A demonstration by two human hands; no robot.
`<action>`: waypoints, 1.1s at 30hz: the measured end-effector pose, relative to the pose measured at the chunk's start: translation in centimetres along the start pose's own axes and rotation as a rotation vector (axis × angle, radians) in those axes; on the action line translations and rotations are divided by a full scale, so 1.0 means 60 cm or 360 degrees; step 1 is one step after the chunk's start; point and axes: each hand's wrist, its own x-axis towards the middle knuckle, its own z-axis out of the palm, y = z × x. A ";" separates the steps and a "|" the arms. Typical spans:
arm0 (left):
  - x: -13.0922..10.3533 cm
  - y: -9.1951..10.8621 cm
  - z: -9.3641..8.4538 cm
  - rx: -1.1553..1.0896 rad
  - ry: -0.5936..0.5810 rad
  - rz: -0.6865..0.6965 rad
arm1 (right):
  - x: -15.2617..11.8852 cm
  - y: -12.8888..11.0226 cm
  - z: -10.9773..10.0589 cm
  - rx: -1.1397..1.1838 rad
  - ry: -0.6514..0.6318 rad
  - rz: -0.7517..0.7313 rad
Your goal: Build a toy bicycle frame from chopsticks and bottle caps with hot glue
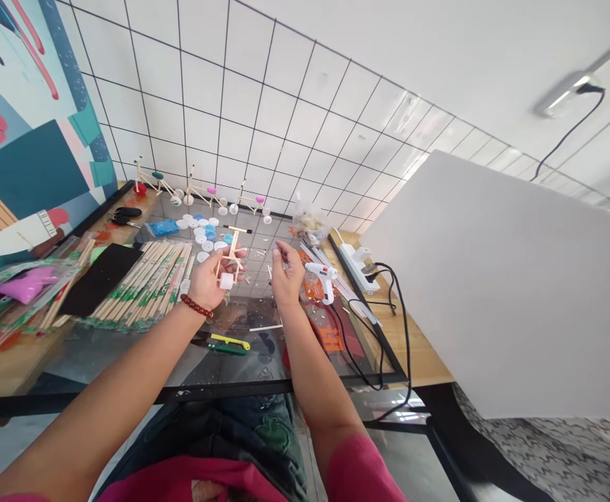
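Note:
My left hand point(209, 280) is closed around a small tricycle model point(235, 249) built of wooden sticks. The model has a dark-tipped crossbar at its top and a white cap-like piece point(226, 281) at its lower end. Just to the right, my right hand point(288, 277) hovers over the table with thumb and fingers curled together; anything between them is too small or hidden to name. Closest to it on the right lies a white hot glue gun point(323, 279). Below the hands are a yellow-and-green utility knife point(229, 344) and a thin pale stick point(265, 328).
Finished stick tricycles point(200, 192) stand along the back edge. White and blue bottle caps point(208, 233) lie behind my left hand. Bundled chopsticks point(142, 282) and a black sheet point(100, 279) are at left. A power strip point(357, 265) with black cables point(401, 314) borders the right side.

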 end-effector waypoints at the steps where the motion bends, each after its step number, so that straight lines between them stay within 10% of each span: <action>1: 0.000 0.000 0.000 -0.0012 -0.0001 -0.0003 | 0.000 0.000 0.000 -0.0006 -0.0001 -0.0004; 33: -0.010 0.014 0.006 -0.0336 -0.0134 -0.0136 | -0.028 0.005 0.028 0.0070 -0.0296 0.0105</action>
